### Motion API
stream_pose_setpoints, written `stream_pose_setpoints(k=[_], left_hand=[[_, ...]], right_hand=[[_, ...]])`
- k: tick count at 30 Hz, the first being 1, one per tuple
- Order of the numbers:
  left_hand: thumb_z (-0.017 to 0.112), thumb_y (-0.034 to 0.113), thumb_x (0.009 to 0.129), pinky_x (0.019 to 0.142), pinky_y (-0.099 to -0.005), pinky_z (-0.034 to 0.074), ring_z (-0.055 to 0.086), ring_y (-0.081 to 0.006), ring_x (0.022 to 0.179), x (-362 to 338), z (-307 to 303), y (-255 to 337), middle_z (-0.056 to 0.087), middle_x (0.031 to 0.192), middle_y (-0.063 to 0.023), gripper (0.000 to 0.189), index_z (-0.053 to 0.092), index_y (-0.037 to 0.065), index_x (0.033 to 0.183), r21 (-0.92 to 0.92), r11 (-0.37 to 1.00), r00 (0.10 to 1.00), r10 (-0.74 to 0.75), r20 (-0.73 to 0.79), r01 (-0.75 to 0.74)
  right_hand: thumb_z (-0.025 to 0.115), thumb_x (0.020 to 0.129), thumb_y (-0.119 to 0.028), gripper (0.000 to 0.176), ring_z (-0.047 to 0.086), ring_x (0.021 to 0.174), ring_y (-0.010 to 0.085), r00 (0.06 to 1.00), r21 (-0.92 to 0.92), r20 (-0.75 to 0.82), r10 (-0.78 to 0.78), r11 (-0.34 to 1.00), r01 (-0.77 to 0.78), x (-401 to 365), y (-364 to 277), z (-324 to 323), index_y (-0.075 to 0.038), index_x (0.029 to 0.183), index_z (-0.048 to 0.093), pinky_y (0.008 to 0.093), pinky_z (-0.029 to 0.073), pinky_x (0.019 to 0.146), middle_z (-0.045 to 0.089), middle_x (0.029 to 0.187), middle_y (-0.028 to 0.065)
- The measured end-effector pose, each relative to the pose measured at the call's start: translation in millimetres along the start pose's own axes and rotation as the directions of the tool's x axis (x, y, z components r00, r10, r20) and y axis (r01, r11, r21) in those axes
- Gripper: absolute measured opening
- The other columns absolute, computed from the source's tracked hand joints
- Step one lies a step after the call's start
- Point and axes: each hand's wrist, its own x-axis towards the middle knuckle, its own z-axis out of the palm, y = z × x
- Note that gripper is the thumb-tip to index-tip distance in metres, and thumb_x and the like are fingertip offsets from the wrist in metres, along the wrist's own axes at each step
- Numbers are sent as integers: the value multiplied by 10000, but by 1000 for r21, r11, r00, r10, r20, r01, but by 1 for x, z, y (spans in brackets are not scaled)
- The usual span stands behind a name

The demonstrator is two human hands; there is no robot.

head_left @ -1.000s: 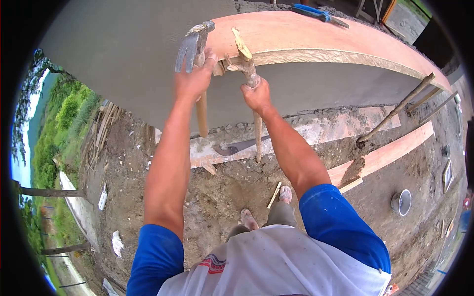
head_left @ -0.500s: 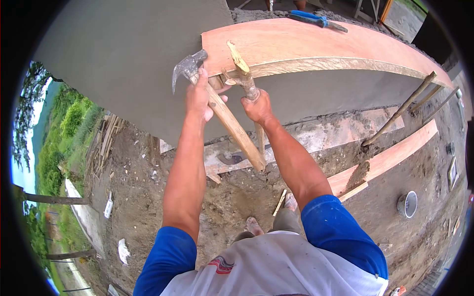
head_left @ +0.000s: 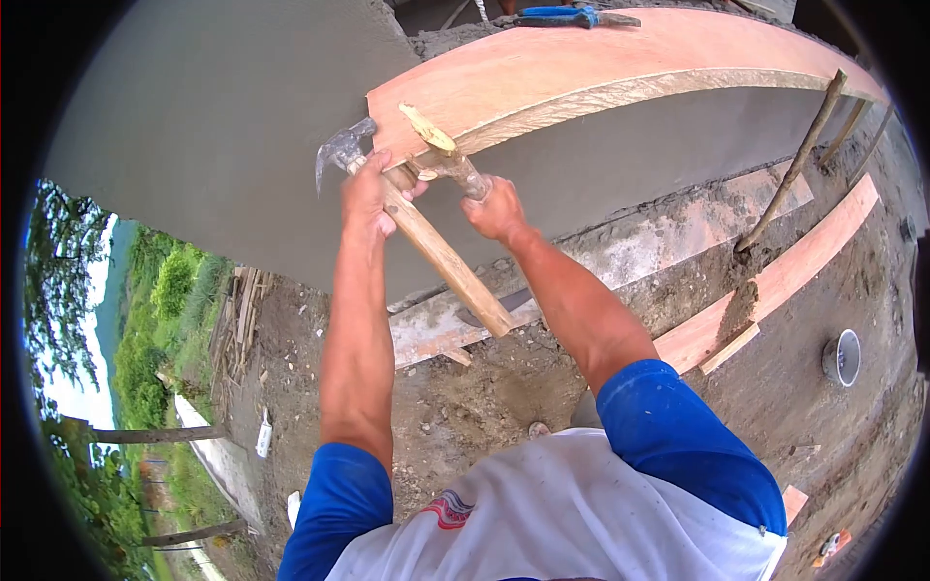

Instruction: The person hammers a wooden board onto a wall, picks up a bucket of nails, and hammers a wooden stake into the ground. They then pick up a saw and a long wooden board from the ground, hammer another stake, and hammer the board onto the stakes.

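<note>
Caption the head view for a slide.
Left hand holds a hammer; right hand grips a stick beside the plank.

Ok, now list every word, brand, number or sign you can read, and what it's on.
No readable text.
Shirt print: wavy red and dark bands, no letters I can make out.
White bottle-like object: too small to read.
Hammer: no legible marking.

Hammer (head_left: 438,247) — in left fingers (head_left: 374,167)
</note>
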Motion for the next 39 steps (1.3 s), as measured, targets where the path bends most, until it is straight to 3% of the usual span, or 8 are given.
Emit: stream_pose_setpoints(k=[9,14,25,29,33,37,38,39], left_hand=[[514,150,927,576,-403,598,571,-252,540,-3,-3,1,613,988,-219,374,439,-33,1243,-9,1000,1000,-21,8,21],[507,132,927,579,-412,601,554,-241,487,0,-4,0,614,986,-226,418,399,-21,1301,-20,999,999,-43,20,43],[552,278,948,601,-431,609,670,-360,822,7,-25,-12,598,1076,-235,467,438,-43,1268,-97,995,973,-16,232,39],[579,481,918,711,-513,552,518,-460,1163,-56,-44,-14,305,1465,-290,739,289,89,1473,-26,998,998,57,-15,-58],[578,495,917,630,-369,520,632,-240,720,-144,-132,-51,648,957,-165,566,511,77,1293,135,989,985,-28,-170,51],[674,530,825,554,-349,471,545,-151,562,-283,-274,-202,539,561,-44,510,673,21,840,463,798,795,-32,-606,385],[683,470,824,523,-358,471,543,-157,528,-335,-309,-228,558,585,-63,478,659,-5,873,455,683,766,-245,-595,571],[680,421,816,706,-398,523,678,-343,789,-394,-339,-259,683,855,-219,488,638,12,1077,513,625,781,-275,-560,589]], right_hand=[[670,733,-270,275,624,918,400,994,-7,81,75,997,-74,4,0,-2,-56,905,647,448,512,815,673,908,200],[669,747,-243,265,625,885,425,982,-15,-123,141,990,-144,-7,-24,-7,-20,872,601,474,502,772,658,870,244],[661,748,-196,218,609,803,469,962,23,-274,-13,1000,20,1,-8,13,1,794,580,479,500,689,624,762,280],[650,744,-146,168,645,655,315,974,93,-225,7,996,14,-3,-5,20,1,814,610,403,497,640,641,705,179],[628,772,-60,125,554,603,135,972,135,-226,-69,986,102,-27,-9,26,20,864,595,311,465,593,593,681,41],[659,821,-52,116,533,596,101,990,223,-99,-99,968,119,-126,-21,25,19,860,574,273,447,559,575,694,16],[668,826,-52,129,527,596,94,996,249,-31,-80,965,85,-145,-21,25,13,870,565,267,447,557,572,697,17],[671,827,-55,132,525,597,92,994,220,-13,-110,969,110,-160,-27,30,9,861,561,262,446,557,571,698,17]])
